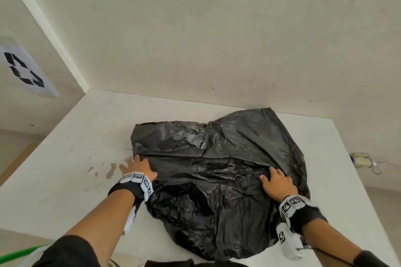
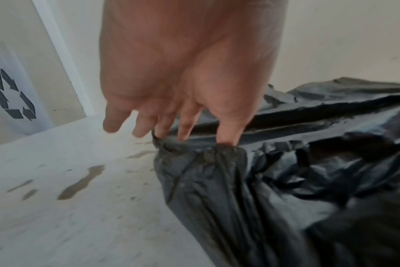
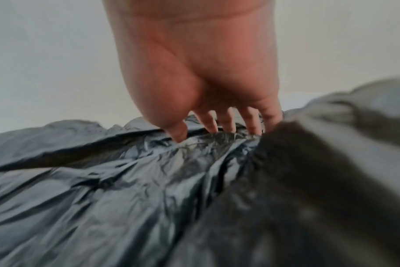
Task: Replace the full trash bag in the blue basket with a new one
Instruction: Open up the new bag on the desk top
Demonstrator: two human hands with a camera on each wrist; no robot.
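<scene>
A white table [image 1: 86, 136] fills the lower part of the head view. It has some brown wet-looking spots [image 1: 111, 170] at about 9 o'clock. A paper sign [image 1: 23, 69] with dark arrows going round in a loop is stuck on the side wall at 10 o'clock. The pale back wall [image 1: 217, 28] is at 12 o'clock. A plug with a thin wire [image 1: 361, 159] sits at 3 o'clock. A green tube [image 1: 19, 252] shows at 8 o'clock.

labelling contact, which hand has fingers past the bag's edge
The left hand: its outer fingers stick out past the black trash bag's edge over the white table; the right hand rests wholly on it.
</scene>
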